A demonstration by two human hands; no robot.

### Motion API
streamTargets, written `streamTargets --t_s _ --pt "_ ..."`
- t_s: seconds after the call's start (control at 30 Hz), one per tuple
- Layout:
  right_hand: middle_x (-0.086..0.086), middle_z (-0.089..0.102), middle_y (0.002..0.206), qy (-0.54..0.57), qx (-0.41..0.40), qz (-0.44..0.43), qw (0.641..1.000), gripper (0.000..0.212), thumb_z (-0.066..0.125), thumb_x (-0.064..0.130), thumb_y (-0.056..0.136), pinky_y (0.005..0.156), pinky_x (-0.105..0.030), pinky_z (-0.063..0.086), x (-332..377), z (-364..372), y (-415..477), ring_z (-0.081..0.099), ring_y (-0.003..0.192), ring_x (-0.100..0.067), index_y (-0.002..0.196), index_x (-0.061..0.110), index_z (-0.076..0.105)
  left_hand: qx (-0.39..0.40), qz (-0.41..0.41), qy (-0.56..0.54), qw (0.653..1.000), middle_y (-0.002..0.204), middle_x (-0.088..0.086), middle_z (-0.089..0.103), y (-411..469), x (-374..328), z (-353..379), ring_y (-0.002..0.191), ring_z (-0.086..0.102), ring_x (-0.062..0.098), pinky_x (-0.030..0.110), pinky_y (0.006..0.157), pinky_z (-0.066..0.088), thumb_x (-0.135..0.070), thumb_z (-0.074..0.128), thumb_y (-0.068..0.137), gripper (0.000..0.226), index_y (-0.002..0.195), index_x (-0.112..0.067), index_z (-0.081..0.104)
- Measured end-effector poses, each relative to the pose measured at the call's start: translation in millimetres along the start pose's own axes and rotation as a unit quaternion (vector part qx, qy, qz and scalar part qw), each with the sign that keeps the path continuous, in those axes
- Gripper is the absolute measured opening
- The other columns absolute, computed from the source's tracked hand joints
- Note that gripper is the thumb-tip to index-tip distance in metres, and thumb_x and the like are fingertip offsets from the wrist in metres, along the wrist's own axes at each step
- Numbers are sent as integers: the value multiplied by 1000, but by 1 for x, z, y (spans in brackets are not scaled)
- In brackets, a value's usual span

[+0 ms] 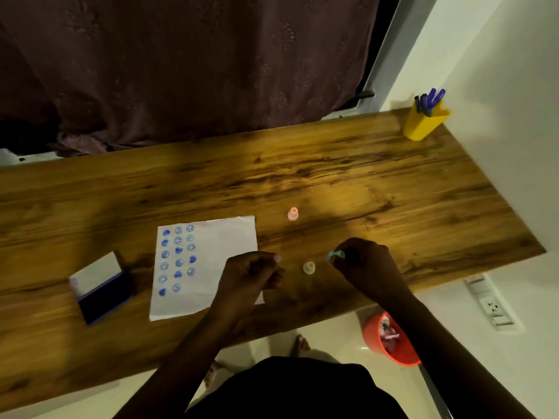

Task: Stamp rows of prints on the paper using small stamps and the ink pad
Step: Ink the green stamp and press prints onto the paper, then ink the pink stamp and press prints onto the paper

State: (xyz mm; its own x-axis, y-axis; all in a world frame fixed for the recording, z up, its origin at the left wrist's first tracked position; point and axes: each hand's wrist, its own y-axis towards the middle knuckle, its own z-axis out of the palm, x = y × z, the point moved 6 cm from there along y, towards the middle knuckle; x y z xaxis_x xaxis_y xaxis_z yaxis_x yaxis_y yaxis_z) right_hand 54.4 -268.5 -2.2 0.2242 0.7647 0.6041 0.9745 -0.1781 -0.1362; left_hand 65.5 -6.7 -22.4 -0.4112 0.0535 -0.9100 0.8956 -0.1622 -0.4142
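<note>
Looking down from my head camera, I am standing at the wooden table (348, 176) with both hands out over it. My right hand (367, 263) is pinching a small teal stamp (335, 255) between fingertips and thumb, so those fingers are closed around it, and it is hovering just right of a cream stamp (309, 267) that is standing upright on the wood. My left hand (251, 275) is curling loosely over the right edge of the paper (220, 252), thumb and forefinger drawn together; whether it is gripping anything I cannot tell. The paper is lying flat near the front of the table, carrying three columns of blue prints (178, 258), smiley faces and hearts, down its left side, with the right half blank. The ink pad (104, 293) is sitting open just left of the paper, its dark blue face showing. A pink stamp (292, 213) is standing farther back, well apart from my hands. A yellow pen holder (425, 124) with blue pens is resting at the far right corner, and an orange bucket (390, 340) is sitting on the floor below the table edge.
</note>
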Motion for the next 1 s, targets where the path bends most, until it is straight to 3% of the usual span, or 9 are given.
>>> streamTargets --t_s 0.13,0.6,0.73,0.83,1.0 --pt "-3 77 99 -68 40 -27 996 18 74 29 88 72 -31 56 -10 25 4 73 89 -19 102 18 74 -16 -5 -7 1000 87 16 83 -2 1 -5 89 79 40 45 87 66 -15 71 98 11 93 -13 80" --pt "-7 70 109 -151 102 -64 981 27 68 31 90 78 -36 57 0 45 13 69 97 -26 114 18 66 -40 -10 -20 999 90 21 82 -8 10 -16 91 78 44 45 88 66 -13 70 98 10 96 -11 79" --pt "-7 72 111 -162 107 -72 978 43 73 33 86 81 -36 58 4 41 13 71 98 -26 125 19 63 -42 -14 -37 998 90 21 82 -8 9 -18 91 78 44 40 83 67 -12 70 98 10 98 -7 79" --pt "-3 74 104 -172 95 -88 977 54 76 42 81 76 -31 56 11 31 20 72 94 -22 129 21 62 -45 -10 -42 998 90 20 82 -7 7 -22 90 78 43 44 85 66 -13 70 98 9 95 -12 79" --pt "-6 75 99 -160 35 -134 977 55 71 54 81 74 -31 53 41 19 48 73 91 -25 120 16 67 -59 -3 -54 997 88 15 83 -9 5 -32 87 80 37 35 79 67 -11 70 97 11 94 -17 79"
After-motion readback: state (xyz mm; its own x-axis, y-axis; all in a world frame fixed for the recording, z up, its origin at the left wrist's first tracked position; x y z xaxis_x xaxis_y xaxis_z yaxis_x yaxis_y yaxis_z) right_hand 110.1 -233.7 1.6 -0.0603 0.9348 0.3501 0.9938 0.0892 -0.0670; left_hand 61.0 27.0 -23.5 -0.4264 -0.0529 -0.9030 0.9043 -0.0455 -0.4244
